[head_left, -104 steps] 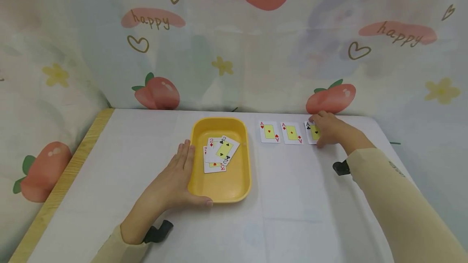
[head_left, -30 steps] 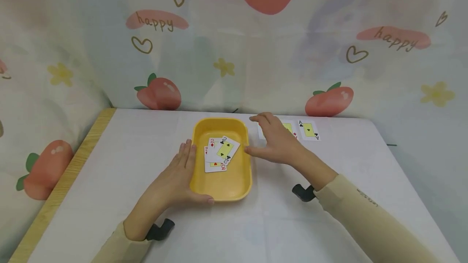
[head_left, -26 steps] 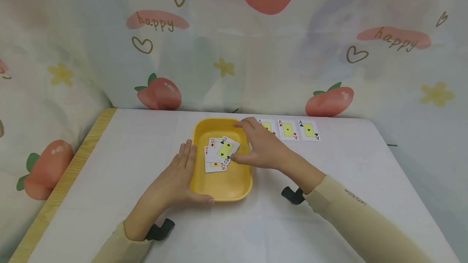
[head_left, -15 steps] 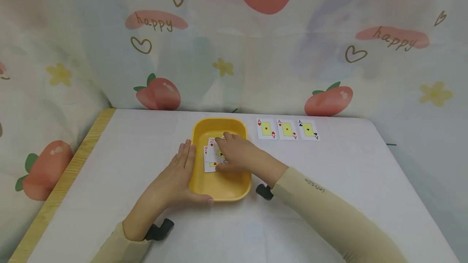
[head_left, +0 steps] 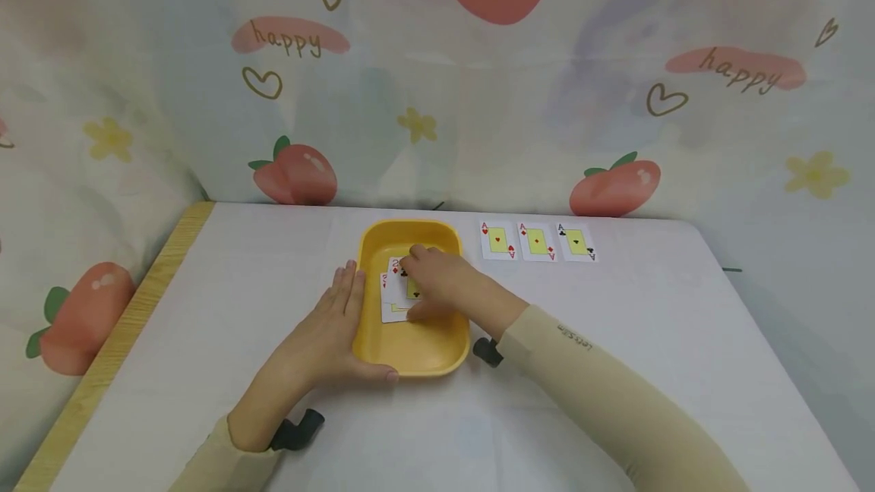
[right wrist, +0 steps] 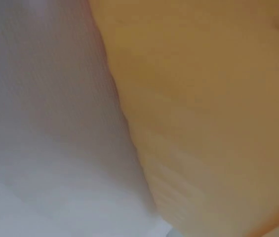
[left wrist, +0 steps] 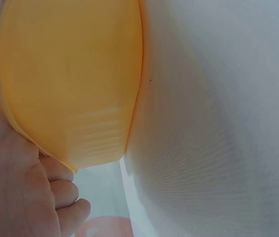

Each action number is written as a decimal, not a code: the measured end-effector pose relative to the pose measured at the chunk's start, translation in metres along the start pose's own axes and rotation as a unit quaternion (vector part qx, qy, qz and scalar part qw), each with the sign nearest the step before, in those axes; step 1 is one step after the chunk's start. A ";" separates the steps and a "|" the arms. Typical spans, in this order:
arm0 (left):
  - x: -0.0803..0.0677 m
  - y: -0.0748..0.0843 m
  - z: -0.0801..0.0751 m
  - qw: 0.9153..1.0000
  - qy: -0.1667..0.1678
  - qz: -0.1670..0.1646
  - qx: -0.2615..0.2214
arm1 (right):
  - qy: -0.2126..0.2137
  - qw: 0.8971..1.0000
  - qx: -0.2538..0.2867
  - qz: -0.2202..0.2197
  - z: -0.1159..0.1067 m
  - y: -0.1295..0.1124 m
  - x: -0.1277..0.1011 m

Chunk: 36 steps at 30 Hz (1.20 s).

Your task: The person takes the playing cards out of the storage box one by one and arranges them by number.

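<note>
A yellow tray [head_left: 410,359] stands on the table with overlapping playing cards inside. My left hand [head_left: 326,336] lies along its left rim, fingers straight and thumb at the near left corner. In the left wrist view those fingers [left wrist: 62,192] touch the outside of the tray [left wrist: 75,64]. Reaching over the right rim, my right hand [head_left: 440,283] pinches the two of clubs [head_left: 413,288], partly hidden under it. Beneath are a two of diamonds [head_left: 394,291] and a red-suit card [head_left: 393,315]. The right wrist view shows mainly the tray wall [right wrist: 203,98].
Right of the tray, along the table's back, lie an ace of hearts [head_left: 497,241], an ace of diamonds [head_left: 537,242] and an ace of clubs [head_left: 577,242] in a row. A patterned curtain [head_left: 492,112] hangs behind the white tabletop [head_left: 540,431].
My right hand has left the ace of clubs, moved left into the tray and taken hold of the two of clubs, which has turned slightly. My left hand stays at the tray.
</note>
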<state>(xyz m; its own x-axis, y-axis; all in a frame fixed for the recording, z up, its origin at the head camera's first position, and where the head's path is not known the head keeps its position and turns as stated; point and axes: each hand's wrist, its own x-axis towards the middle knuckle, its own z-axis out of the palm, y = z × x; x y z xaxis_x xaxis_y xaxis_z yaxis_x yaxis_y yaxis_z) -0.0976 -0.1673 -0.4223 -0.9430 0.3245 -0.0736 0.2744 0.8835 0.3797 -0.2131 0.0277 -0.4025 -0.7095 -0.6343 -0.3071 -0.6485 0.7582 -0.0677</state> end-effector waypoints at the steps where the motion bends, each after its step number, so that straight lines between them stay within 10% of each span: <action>1: 0.000 0.000 0.000 1.000 -0.001 -0.002 0.001 | -0.004 1.000 -0.001 0.005 0.000 0.000 0.001; 36: 0.000 0.000 0.000 1.000 0.000 0.004 -0.001 | 0.073 0.994 0.075 -0.040 -0.021 0.015 -0.019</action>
<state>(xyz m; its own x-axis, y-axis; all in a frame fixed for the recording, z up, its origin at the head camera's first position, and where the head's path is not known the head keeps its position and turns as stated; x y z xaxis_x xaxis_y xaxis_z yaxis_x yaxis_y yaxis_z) -0.0979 -0.1672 -0.4225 -0.9408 0.3315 -0.0700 0.2816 0.8799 0.3827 -0.2153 0.0479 -0.3774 -0.6971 -0.6999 -0.1555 -0.6637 0.7120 -0.2294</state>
